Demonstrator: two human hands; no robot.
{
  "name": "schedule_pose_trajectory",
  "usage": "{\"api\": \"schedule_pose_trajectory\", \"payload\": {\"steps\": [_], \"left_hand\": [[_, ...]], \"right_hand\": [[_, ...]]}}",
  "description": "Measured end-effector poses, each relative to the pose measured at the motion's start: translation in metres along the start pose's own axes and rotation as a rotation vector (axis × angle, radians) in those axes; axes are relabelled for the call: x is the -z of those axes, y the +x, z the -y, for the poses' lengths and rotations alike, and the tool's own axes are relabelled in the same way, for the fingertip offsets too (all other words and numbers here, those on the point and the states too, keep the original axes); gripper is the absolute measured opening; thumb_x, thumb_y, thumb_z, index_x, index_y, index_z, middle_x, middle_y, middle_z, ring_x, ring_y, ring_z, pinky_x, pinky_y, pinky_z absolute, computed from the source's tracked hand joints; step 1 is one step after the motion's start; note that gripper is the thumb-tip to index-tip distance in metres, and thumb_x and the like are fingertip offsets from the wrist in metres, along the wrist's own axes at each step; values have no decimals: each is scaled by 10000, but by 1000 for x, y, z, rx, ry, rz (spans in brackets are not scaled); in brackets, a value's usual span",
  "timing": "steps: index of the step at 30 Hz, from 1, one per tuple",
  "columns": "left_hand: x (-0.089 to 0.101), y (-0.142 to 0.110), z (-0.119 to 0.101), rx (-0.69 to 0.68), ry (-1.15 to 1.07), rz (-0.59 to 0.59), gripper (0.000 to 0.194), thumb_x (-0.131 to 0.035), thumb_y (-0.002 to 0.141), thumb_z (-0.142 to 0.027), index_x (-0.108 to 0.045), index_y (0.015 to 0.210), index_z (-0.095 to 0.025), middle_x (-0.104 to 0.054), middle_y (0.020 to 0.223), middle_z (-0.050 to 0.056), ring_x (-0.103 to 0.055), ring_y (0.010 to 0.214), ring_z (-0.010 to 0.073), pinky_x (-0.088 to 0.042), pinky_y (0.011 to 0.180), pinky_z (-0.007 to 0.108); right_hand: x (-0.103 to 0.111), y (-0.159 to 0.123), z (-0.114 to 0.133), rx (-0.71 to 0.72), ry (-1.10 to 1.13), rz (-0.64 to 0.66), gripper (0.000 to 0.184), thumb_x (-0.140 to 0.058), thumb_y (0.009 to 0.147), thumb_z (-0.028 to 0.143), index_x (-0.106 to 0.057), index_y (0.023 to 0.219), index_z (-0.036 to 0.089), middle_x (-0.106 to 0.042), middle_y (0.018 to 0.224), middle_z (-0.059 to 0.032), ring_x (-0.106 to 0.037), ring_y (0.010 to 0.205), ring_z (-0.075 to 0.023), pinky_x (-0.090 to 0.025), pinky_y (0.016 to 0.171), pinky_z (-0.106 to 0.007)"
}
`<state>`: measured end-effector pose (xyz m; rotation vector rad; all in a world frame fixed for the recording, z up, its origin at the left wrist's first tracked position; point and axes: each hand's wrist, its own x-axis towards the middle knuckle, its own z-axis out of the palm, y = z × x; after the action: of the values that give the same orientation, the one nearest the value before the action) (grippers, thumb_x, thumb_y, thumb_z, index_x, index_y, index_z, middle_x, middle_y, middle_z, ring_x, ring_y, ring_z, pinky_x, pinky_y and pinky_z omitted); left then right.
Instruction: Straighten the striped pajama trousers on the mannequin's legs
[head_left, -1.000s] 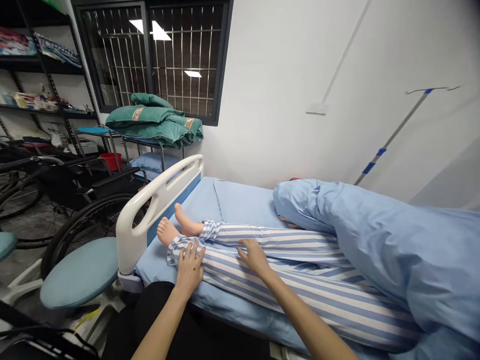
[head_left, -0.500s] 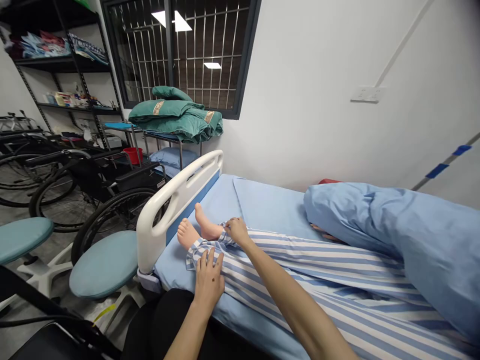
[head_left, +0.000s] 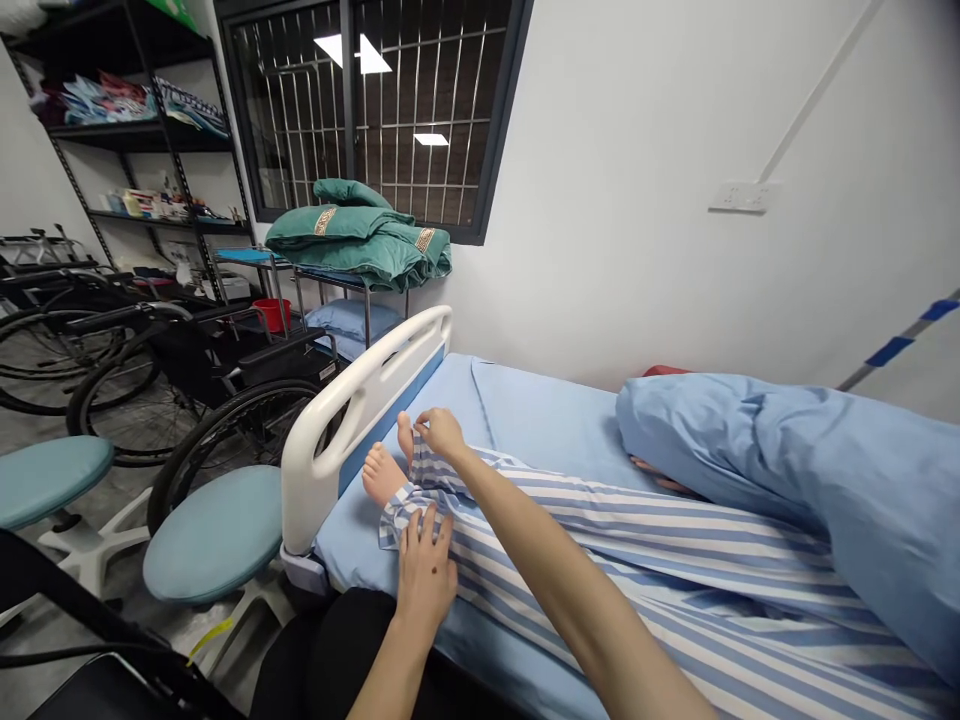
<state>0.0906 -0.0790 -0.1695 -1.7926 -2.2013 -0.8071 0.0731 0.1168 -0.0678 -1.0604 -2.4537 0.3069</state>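
Note:
Blue-and-white striped trousers (head_left: pixel 585 510) cover two legs stretched out on the bed (head_left: pixel 536 400). My right hand (head_left: pixel 442 435) pinches the cuff of the far trouser leg and holds it up over the far foot (head_left: pixel 406 436), so only part of that foot shows. The near bare foot (head_left: pixel 383 476) points up beside the footboard. On the near trouser leg, just above its cuff, rests my left hand (head_left: pixel 427 570), palm down with fingers spread. A light blue quilt (head_left: pixel 757 440) is bunched over the right part of the bed.
A white footboard (head_left: pixel 300 450) closes the bed's left end. Beyond it stand round stools (head_left: pixel 214 530) and wheelchairs (head_left: pixel 247 420). Folded green bedding (head_left: pixel 360 235) lies on a rack below the barred window (head_left: pixel 420 110). A wall runs along the far side.
My right hand has moved left toward the toes, pulling the far trouser cuff down over the ankle and much of the foot. My left hand stays on the near leg.

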Motion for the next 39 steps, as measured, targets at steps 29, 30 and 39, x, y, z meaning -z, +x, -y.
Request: {"api": "schedule_pose_trajectory", "payload": {"steps": [29, 30, 39], "left_hand": [[-13, 149, -45, 206, -865, 80, 219, -408, 799, -321, -555, 712, -185, -602, 668, -5, -558, 673, 129, -434, 667, 246], [-23, 161, -47, 226, -900, 67, 225, -407, 796, -331, -541, 694, -182, -586, 643, -11, -547, 653, 123, -424, 643, 234], [-86, 178, -8, -49, -99, 111, 242, -340, 839, -257, -522, 692, -193, -599, 734, 42, -514, 741, 174, -336, 658, 281]], "right_hand": [[-21, -63, -111, -441, 698, -471, 380, -386, 818, 414, -311, 519, 192, -304, 484, 61, -325, 503, -92, -249, 493, -221], [-21, -63, -110, -442, 723, -472, 375, -397, 814, 411, -325, 520, 189, -312, 488, 61, -325, 507, -92, -248, 493, -221], [-27, -63, -103, -418, 674, -393, 357, -405, 818, 364, -337, 516, 186, -335, 480, 64, -321, 496, -88, -251, 500, -222]]}}
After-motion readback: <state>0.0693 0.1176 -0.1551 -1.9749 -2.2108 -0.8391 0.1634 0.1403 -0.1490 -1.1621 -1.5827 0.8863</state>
